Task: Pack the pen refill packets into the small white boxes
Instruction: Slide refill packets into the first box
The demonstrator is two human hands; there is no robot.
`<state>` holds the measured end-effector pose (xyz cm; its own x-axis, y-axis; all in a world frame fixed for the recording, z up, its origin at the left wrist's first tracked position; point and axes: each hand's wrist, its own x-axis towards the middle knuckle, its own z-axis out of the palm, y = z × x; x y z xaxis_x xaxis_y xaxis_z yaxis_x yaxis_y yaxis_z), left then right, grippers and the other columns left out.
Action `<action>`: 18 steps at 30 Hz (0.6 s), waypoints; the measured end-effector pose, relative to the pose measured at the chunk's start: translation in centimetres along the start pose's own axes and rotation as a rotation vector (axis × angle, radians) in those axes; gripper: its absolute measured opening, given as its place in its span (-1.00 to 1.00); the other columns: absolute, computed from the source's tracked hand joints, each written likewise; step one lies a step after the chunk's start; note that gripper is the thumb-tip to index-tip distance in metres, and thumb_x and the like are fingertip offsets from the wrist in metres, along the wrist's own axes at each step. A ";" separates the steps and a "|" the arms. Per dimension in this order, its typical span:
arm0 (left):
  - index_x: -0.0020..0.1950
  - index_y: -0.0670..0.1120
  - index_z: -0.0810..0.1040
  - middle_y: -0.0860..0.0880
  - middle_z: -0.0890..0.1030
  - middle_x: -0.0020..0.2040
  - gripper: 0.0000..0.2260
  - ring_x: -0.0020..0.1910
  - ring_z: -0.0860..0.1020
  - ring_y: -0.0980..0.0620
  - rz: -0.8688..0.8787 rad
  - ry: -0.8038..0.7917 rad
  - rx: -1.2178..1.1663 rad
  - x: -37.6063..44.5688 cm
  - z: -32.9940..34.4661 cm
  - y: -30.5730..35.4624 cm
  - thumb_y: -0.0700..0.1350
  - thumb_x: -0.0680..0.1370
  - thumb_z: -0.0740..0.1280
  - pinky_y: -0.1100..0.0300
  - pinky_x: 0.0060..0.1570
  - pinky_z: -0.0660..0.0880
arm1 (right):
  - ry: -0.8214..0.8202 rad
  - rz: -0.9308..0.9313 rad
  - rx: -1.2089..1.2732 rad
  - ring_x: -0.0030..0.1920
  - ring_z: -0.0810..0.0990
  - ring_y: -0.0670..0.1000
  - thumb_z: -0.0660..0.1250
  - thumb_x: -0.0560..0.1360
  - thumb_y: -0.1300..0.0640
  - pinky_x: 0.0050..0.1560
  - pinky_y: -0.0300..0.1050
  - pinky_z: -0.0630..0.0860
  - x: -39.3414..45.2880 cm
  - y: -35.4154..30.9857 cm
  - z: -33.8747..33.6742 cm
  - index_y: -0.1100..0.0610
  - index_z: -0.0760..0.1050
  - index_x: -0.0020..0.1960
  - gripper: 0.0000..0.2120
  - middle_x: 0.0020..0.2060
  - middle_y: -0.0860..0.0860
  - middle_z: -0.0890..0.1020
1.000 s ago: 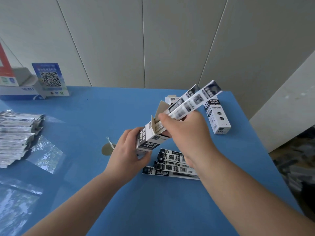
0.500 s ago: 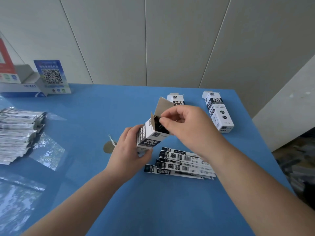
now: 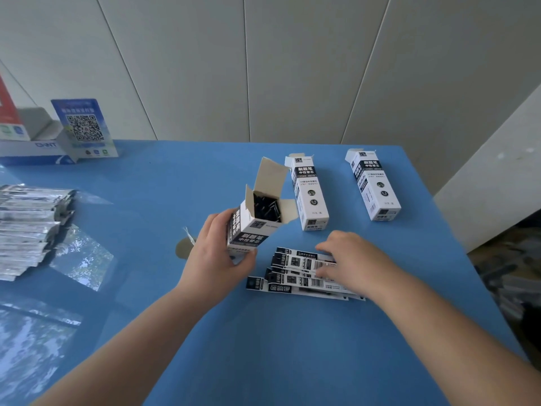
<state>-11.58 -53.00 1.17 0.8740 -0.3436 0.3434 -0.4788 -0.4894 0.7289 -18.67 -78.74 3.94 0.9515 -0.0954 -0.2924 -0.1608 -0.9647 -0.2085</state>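
Head view, single entry.

Item 1: open white box [image 3: 252,230], held tilted in your left hand [image 3: 216,256]. The grip is wrapped round its lower body, thumb on the near face. Its mouth faces up and toward 1 o'clock, flaps spread; dark refill ends show inside, so it reads as partly filled.

Item 2: loose refill packets [image 3: 298,273], a fanned stack flat on the blue counter [image 3: 263,347], just below the box at about 5 o'clock from it. Their long axes run roughly 9 to 3 o'clock, black printed ends toward 9.

Item 3: your right hand [image 3: 351,259], resting on the 3 o'clock half of the stack. Fingers are extended and lie on the top packets; the grip is not yet pinching any.

Relation that matters: the packets lie crosswise to the box's axis, and the right hand is the nearer. In my judgement, you must swing a lifted packet about a quarter turn to line it up with the mouth.

Item 4: two more white boxes [image 3: 310,194], lying flat at 12 to 1 o'clock, well apart from your hands.

Item 5: silvery wrapped stack [image 3: 29,227] at 9 o'clock; QR sign [image 3: 85,127] at 10 o'clock.
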 end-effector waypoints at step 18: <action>0.32 0.32 0.24 0.45 0.35 0.15 -0.44 0.16 0.41 0.39 -0.021 0.003 -0.039 -0.2 -0.2 -0.4 0.15 0.37 0.38 0.37 -0.01 0.37 | 0.153 -0.128 -0.154 -0.17 0.45 0.07 0.28 0.49 0.05 -0.25 -0.10 0.26 -1.3 -1.5 -0.8 0.04 0.38 -0.25 -0.83 -0.26 -0.06 0.46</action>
<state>-11.54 -52.60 0.91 0.8843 -0.3313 0.3291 -0.4565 -0.4651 0.7585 -19.46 -77.34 5.43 0.9921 0.0054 -0.1252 -0.0055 -0.9962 -0.0868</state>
